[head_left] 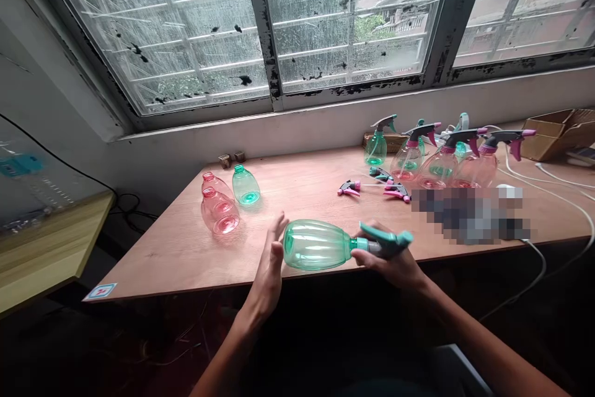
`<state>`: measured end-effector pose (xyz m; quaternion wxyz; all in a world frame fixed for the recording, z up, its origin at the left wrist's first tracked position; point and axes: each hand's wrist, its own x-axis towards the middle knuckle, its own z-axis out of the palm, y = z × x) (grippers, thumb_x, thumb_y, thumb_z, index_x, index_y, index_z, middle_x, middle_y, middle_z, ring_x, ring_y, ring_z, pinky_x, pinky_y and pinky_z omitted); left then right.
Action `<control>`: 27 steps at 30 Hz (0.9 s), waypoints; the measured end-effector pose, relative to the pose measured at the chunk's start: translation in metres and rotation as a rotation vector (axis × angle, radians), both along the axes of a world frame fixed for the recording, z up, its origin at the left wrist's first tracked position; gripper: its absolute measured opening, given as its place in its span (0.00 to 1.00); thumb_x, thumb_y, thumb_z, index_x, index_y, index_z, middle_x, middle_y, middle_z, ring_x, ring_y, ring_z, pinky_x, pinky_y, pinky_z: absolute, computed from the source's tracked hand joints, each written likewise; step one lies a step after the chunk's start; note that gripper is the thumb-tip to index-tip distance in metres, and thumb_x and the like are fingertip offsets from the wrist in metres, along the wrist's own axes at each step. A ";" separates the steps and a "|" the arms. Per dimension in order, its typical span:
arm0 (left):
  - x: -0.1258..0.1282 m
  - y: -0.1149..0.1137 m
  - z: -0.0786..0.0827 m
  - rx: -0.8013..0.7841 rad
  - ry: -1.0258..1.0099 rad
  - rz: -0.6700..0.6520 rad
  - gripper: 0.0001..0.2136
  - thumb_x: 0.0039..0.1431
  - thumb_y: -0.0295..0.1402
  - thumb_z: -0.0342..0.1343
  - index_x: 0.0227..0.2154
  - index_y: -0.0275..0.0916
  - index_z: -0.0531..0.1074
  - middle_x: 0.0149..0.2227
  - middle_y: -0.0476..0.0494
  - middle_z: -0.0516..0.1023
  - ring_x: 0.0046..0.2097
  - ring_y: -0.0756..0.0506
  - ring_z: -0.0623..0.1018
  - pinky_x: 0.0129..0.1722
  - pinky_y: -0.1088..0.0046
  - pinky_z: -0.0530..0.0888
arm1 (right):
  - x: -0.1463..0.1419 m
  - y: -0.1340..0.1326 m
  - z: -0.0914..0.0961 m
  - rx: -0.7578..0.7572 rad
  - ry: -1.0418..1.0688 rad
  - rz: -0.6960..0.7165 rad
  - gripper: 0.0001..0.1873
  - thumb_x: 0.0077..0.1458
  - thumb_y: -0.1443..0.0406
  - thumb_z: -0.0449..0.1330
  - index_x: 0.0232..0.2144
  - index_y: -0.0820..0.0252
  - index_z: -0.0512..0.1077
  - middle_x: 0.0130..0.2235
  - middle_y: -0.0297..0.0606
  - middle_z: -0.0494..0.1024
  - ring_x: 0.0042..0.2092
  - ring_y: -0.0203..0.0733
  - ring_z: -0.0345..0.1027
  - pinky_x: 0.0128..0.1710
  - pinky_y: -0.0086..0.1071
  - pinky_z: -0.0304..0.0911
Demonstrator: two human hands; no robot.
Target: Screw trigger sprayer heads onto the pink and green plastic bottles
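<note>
A green transparent spray bottle (318,245) lies sideways in front of me, over the table's front edge. Its trigger head (385,240), teal and grey, points right. My right hand (393,264) is closed around the neck and head, with the thumb below the collar. At the bottle's base is my left hand (270,257), fingers stretched upward and the palm turned to the base; whether it presses on the bottle is hard to tell. Left of it stand two pink bottles (220,211) without heads and a green bottle (245,185) without a head.
Several spray bottles with heads, such as a pink one (478,165), stand at the table's (162,254) back right. Loose trigger heads (348,188) lie before them. A cardboard box (555,134), white cables (569,192) and a blurred patch are at right. Windows rise behind.
</note>
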<state>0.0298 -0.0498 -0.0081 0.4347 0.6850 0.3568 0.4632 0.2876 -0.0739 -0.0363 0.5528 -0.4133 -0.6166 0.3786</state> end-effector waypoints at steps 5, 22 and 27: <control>-0.004 0.000 0.007 -0.099 0.099 -0.001 0.29 0.65 0.53 0.46 0.64 0.43 0.59 0.65 0.40 0.66 0.65 0.32 0.65 0.64 0.51 0.61 | -0.003 -0.010 0.000 0.162 -0.204 -0.002 0.15 0.47 0.59 0.73 0.37 0.49 0.76 0.29 0.36 0.80 0.28 0.46 0.73 0.30 0.39 0.67; -0.002 0.000 0.005 -0.440 -0.093 -0.107 0.32 0.63 0.59 0.41 0.60 0.41 0.64 0.61 0.35 0.69 0.62 0.30 0.68 0.57 0.50 0.68 | -0.004 -0.018 0.007 0.468 -0.314 0.049 0.15 0.53 0.57 0.69 0.42 0.52 0.76 0.31 0.38 0.82 0.29 0.45 0.76 0.28 0.34 0.70; -0.002 -0.006 0.008 -0.050 -0.113 -0.025 0.33 0.57 0.52 0.59 0.61 0.46 0.60 0.63 0.38 0.65 0.62 0.33 0.67 0.60 0.56 0.64 | -0.026 -0.012 -0.002 0.162 0.058 -0.012 0.13 0.62 0.53 0.59 0.38 0.56 0.71 0.22 0.31 0.75 0.18 0.34 0.65 0.16 0.26 0.58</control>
